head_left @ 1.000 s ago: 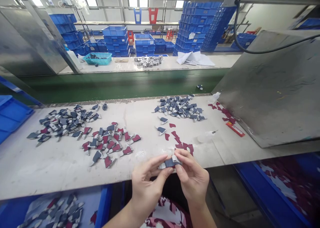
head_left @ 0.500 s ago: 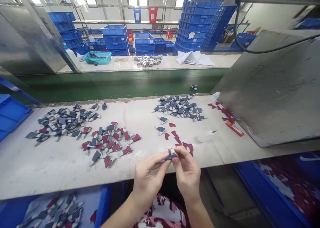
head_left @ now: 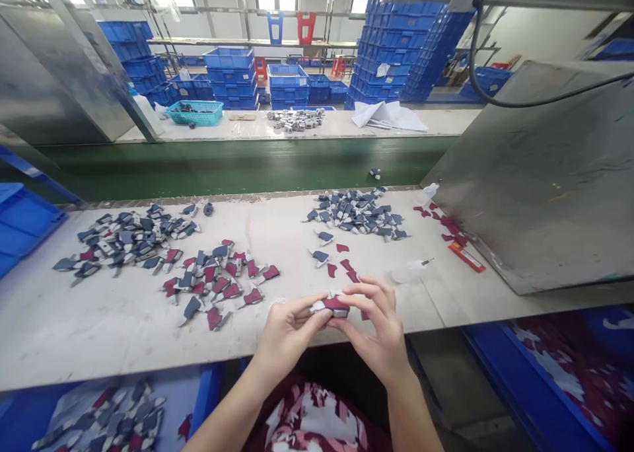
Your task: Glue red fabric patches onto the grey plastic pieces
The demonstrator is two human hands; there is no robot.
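Close in front of me, both hands pinch a small light-grey part (head_left: 338, 312) with a maroon patch on top. My left hand (head_left: 290, 336) grips its pale left end between thumb and fingers. My right hand (head_left: 379, 330) has the thumb under its right side and fingers on the maroon face. Just beyond the hands lie loose maroon patches (head_left: 345, 265). A heap of dark-blue and grey parts (head_left: 354, 211) sits farther back. Left of my hands is a group of similar parts (head_left: 212, 277), many showing maroon faces.
Another heap of parts (head_left: 133, 240) covers the left. A clear bottle with a thin tip (head_left: 409, 270) and a red-orange packet (head_left: 466, 257) lie at right. A green conveyor belt (head_left: 222, 168) crosses behind. Blue bins stand below the table; a metal panel (head_left: 555, 188) rises at right.
The held part has been turned, so its maroon patch now faces up. My right fingers have shifted over it. The small part on the green belt has moved left.
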